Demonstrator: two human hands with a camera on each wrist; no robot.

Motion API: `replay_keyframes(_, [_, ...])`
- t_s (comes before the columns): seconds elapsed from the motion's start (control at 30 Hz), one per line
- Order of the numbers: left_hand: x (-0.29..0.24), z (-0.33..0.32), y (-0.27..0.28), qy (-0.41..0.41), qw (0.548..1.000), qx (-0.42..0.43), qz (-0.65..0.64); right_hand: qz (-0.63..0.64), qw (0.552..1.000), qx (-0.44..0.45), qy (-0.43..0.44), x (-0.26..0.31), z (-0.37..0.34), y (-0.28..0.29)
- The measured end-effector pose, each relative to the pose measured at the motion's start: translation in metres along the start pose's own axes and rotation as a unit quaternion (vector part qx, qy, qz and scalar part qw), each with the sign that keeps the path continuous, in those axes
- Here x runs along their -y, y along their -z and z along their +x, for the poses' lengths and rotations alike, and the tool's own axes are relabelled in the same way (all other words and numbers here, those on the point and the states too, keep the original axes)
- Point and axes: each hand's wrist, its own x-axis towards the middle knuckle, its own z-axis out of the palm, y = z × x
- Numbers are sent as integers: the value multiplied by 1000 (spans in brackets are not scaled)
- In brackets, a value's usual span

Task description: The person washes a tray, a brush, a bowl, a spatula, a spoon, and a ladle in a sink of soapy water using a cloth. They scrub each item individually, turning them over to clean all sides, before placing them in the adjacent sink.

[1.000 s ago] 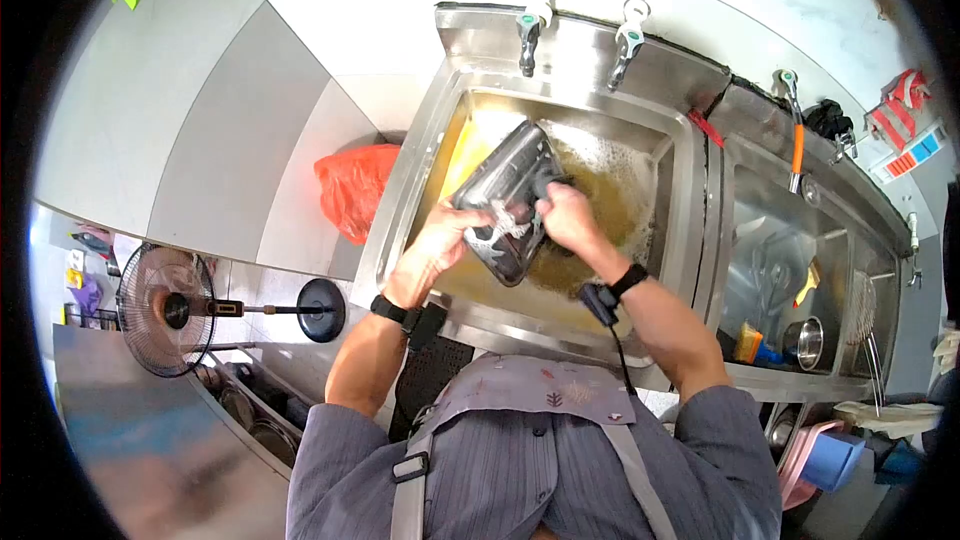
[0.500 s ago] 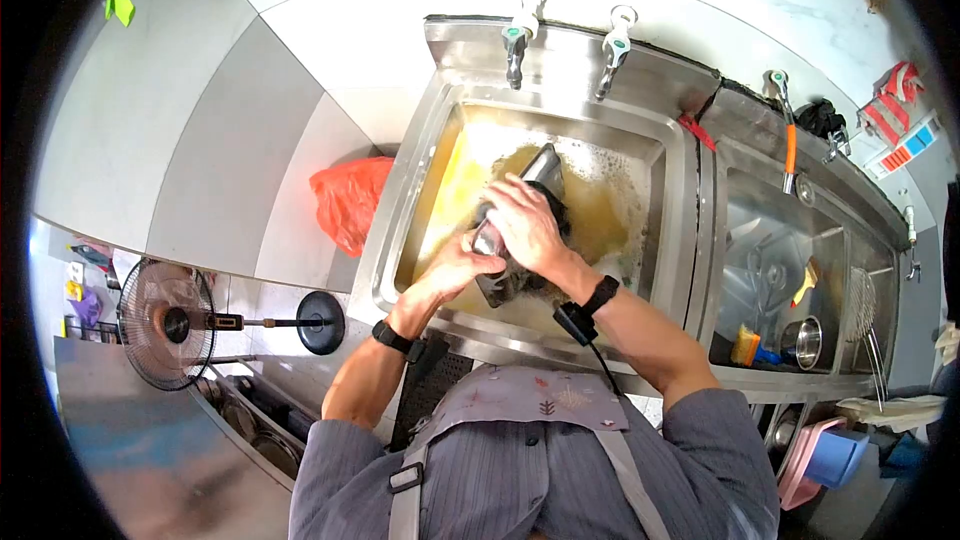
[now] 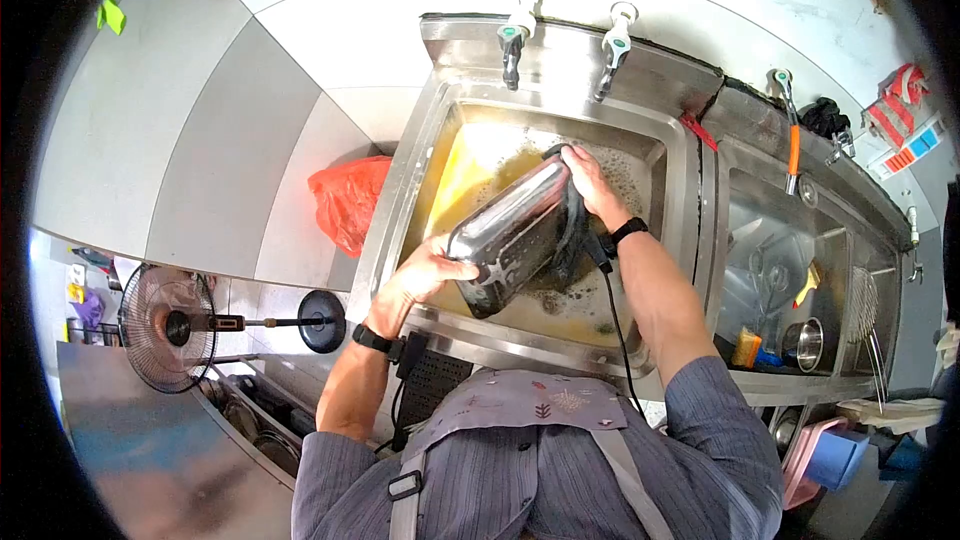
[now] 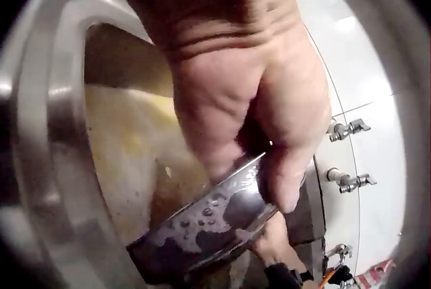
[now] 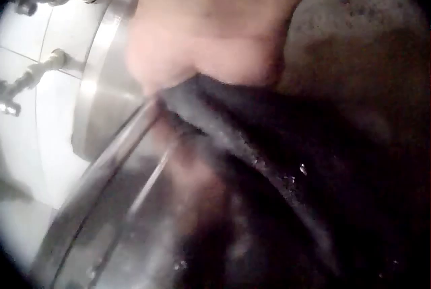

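A dark, glossy rectangular container (image 3: 505, 230) is held tilted over the soapy water, with suds on its surface. My left hand (image 3: 425, 272) grips its near left end, thumb on the near side. In the left wrist view, that container (image 4: 215, 225) shows foam and bubbles on its wall between thumb and fingers. At the far right end, my right hand (image 3: 597, 185) holds a wet black cloth (image 3: 572, 238) against the rim. The right wrist view shows the cloth (image 5: 269, 161) bunched under the palm and hanging down, hiding most of the fingers.
The steel sink (image 3: 683, 230) surrounds the work, with two taps (image 3: 512, 55) behind it. A second basin to the right holds a brush (image 3: 746, 348) and a metal pot (image 3: 803, 344). A red plastic bag (image 3: 350, 205) sits left of the sink, and a fan (image 3: 170, 328) stands farther left.
The container was first upright with foam on it, then turned on its edge under my right hand. Now it slants broadside, and the right hand with the cloth has moved to its far end.
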Motion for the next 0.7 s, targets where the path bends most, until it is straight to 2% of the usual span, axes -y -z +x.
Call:
replay_keyframes(0.07, [-8, -1, 9, 36, 999, 1, -23, -81, 993, 43, 74, 14, -11, 1])
replay_keyframes(0.1, [-6, 3, 21, 54, 998, -1, -29, -80, 993, 40, 71, 23, -20, 0])
replay_keyframes(0.17, [-12, 7, 33, 87, 995, -22, -50, -41, 999, 33, -8, 60, -42, -13])
replay_keyframes(0.23, [-22, 13, 46, 75, 996, -23, -41, -51, 999, 10, 4, 78, -50, -18])
replay_keyframes(0.3, [-26, 25, 83, 165, 983, 0, 74, -227, 965, -3, 135, 81, -47, -10])
replay_keyframes(0.37, [-63, 30, 51, 144, 985, 31, 91, -239, 961, 5, 140, 94, -50, -15])
replay_keyframes(0.43, [-75, 41, 39, 184, 968, 102, 136, -252, 957, 13, 143, 109, -59, -23])
replay_keyframes(0.47, [-70, 49, 30, 142, 970, 67, 184, -271, 951, 27, 146, 115, -61, -28])
replay_keyframes(0.57, [-82, 64, -15, 169, 966, 88, 175, -267, 949, 72, 154, 121, -66, -45])
replay_keyframes(0.6, [-71, 79, -7, 175, 959, 88, 207, -270, 942, 79, 183, 121, -66, -50])
replay_keyframes(0.67, [-66, 91, -14, 149, 971, 49, 183, -264, 927, 82, 254, 123, -73, -61])
replay_keyframes(0.7, [-63, 93, -15, 145, 975, 21, 164, -264, 927, 81, 254, 125, -77, -62])
